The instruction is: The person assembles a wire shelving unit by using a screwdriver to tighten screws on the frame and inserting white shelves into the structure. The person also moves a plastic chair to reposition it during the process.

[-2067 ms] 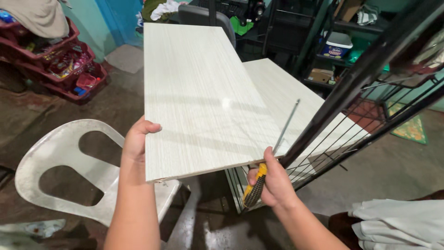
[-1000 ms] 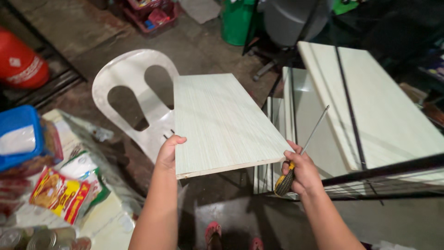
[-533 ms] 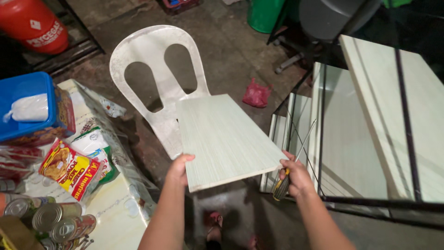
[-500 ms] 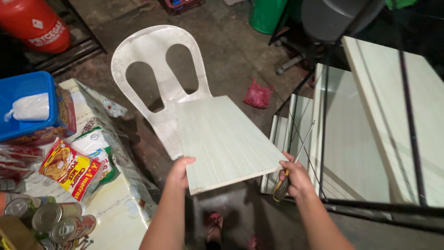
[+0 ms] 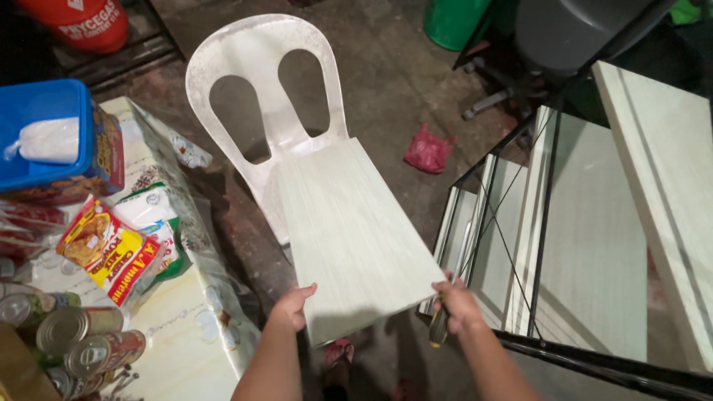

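You've got the pale wood-grain board [image 5: 349, 238] gripped at its near end, left hand [image 5: 292, 307] clamped on the left corner, right hand [image 5: 457, 303] on the right corner. That right hand is doing double duty: it's also wrapped around a screwdriver [image 5: 440, 327] with a yellow-and-black handle, so its hold on the board looks like fingertips only. The board reaches out over the seat of the white plastic chair [image 5: 261, 96]; whether its far end touches the seat, I can't tell.

Here's where it could bite you. With the tool crowding your right palm, that corner could slip and the board drop toward your feet [image 5: 339, 349], which show just below its edge. The screwdriver's shaft sits close to the black wire frame [image 5: 520, 245] and the stacked panels [image 5: 594, 245] on your right, so a swing that way could snag it. On your left, the tabletop [image 5: 186, 327] with cans [image 5: 63, 330] and snack packets [image 5: 111, 252] is near enough to get clipped.
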